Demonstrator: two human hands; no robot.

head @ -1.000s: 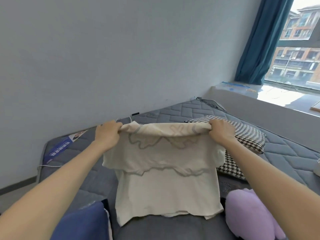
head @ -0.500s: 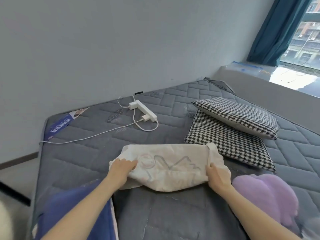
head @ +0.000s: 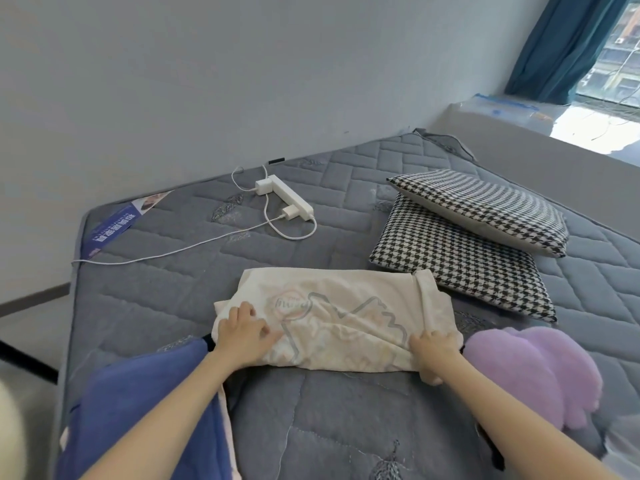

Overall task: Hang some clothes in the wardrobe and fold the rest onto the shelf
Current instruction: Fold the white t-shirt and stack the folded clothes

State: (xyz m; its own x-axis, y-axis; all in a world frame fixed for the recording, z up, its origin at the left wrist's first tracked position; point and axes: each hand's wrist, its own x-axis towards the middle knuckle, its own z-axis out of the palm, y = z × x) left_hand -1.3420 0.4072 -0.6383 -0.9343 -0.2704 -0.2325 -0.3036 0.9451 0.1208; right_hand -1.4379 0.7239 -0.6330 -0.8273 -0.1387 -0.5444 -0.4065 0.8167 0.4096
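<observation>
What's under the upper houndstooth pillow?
A second houndstooth pillow, flat on the grey mattress. The upper pillow overlaps its far edge, so that strip and anything between them is hidden.

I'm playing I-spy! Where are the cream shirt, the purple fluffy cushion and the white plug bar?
cream shirt (head: 349, 299): head view, middle of the folded cloth.
purple fluffy cushion (head: 530, 372): head view, its fluffy middle.
white plug bar (head: 294, 199): head view, its long top.

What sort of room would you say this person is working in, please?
Most likely a bedroom: a bare quilted grey mattress lies against the wall, two houndstooth pillows are stacked on it, and a blue curtain hangs by the window.
</observation>
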